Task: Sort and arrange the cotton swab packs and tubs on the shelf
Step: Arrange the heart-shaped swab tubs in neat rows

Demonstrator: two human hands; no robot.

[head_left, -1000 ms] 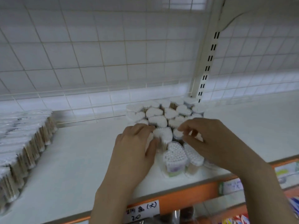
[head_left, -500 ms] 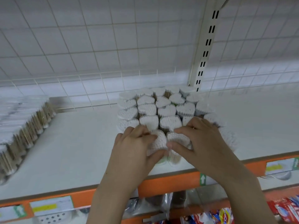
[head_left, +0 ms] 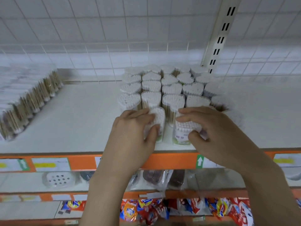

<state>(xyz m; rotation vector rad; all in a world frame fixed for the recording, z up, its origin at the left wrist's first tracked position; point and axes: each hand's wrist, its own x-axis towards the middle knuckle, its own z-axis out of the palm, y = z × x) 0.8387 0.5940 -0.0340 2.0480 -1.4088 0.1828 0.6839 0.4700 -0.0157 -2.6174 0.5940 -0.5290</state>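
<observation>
At the front of the white shelf [head_left: 84, 121] stand two clear tubs of cotton swabs, upright and a little apart. The left hand [head_left: 135, 129] has its grip closed around the left tub [head_left: 158, 118], thumb on the near side and fingers over the top. The right hand [head_left: 216, 131] holds the right tub [head_left: 184, 128] the same way, thumb low at the front and fingers curled across the swab tips. Just behind them the other heart-shaped tubs [head_left: 171, 88] are packed in close rows back to the wire grid. Well off to the left, flat packs of swabs [head_left: 27, 98] lie in an overlapping row. The shelf's orange edge [head_left: 171, 160] carries price labels.
</observation>
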